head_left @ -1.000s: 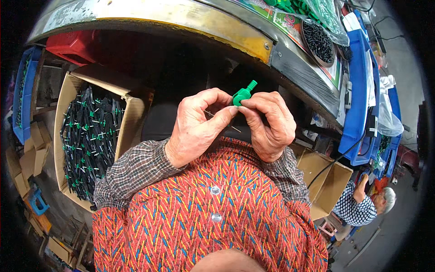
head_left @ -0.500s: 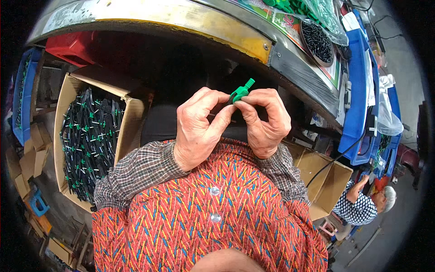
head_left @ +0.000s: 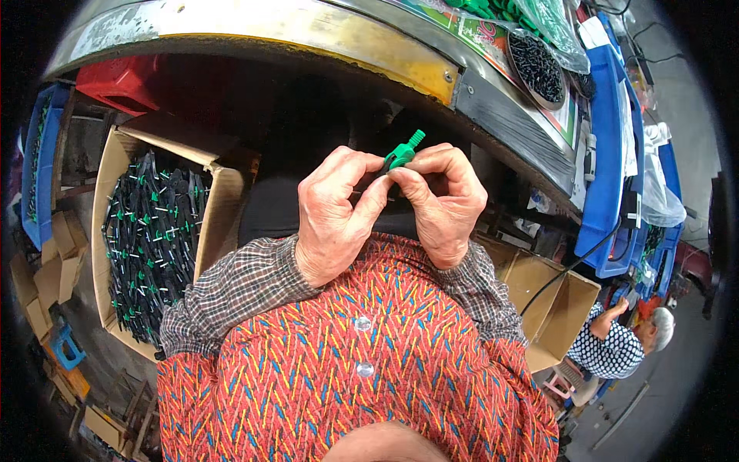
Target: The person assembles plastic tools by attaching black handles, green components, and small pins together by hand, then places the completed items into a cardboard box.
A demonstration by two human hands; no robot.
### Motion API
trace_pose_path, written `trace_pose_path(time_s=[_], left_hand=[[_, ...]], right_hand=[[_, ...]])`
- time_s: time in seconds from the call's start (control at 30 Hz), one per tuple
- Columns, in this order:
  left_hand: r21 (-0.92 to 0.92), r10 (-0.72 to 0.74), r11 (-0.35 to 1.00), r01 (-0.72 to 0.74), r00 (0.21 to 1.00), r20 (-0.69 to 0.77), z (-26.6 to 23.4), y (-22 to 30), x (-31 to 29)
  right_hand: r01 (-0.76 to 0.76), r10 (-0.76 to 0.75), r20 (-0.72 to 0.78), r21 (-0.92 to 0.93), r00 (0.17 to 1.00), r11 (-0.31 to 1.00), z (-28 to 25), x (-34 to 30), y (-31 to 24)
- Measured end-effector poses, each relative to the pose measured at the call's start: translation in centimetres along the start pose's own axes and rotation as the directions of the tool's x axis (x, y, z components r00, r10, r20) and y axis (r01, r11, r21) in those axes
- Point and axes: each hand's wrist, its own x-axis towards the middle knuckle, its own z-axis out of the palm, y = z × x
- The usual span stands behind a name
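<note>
In front of my chest, a small green plastic fitting (head_left: pixel 401 156) with a forked end and a ribbed stem is pinched between my hands. The stem points up and to the right. My right hand (head_left: pixel 445 202) grips the fitting's right side with thumb and forefinger. My left hand (head_left: pixel 337 214) is closed at the forked end, its thumb and forefinger on a small dark piece set against the fork. The fingertips hide most of that piece.
A carton (head_left: pixel 219 223) of black strips with green parts and white pins stands at my left. The metal-edged workbench (head_left: pixel 308 21) carries a bowl of small black pieces (head_left: pixel 536 69). Blue trays (head_left: pixel 604 154), an open carton (head_left: pixel 566 308) and a seated person (head_left: pixel 612 343) are at right.
Both hands have shifted slightly left with the green fitting. The fitting has turned a little, and its stem leans further right.
</note>
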Motion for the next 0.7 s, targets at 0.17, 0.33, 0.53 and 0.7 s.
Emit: trace_pose_path(time_s=[0.17, 0.33, 0.53, 0.7], left_hand=[[-0.028, 0.000, 1.000, 0.002, 0.998, 0.060, -0.2, 0.3, 0.0], [-0.137, -0.065, 0.987, 0.084, 0.988, 0.141, -0.7, 0.2, 0.1], [-0.232, -0.211, 0.933, 0.275, 0.940, 0.269, -0.9, 1.3, 0.5], [-0.281, -0.187, 0.923, 0.263, 0.945, 0.269, -0.4, 0.6, 0.2]], right_hand=[[-0.434, 0.443, 0.099, 0.478, 0.891, 0.764, 0.2, 0.9, -1.7], [-0.514, 0.448, 0.252, 0.402, 0.858, 0.758, -0.7, 1.0, -1.6], [-0.512, 0.438, 0.285, 0.292, 0.853, 0.807, -1.8, 1.0, -1.6], [-0.509, 0.440, 0.275, 0.280, 0.855, 0.814, -1.7, 0.9, -1.6]])
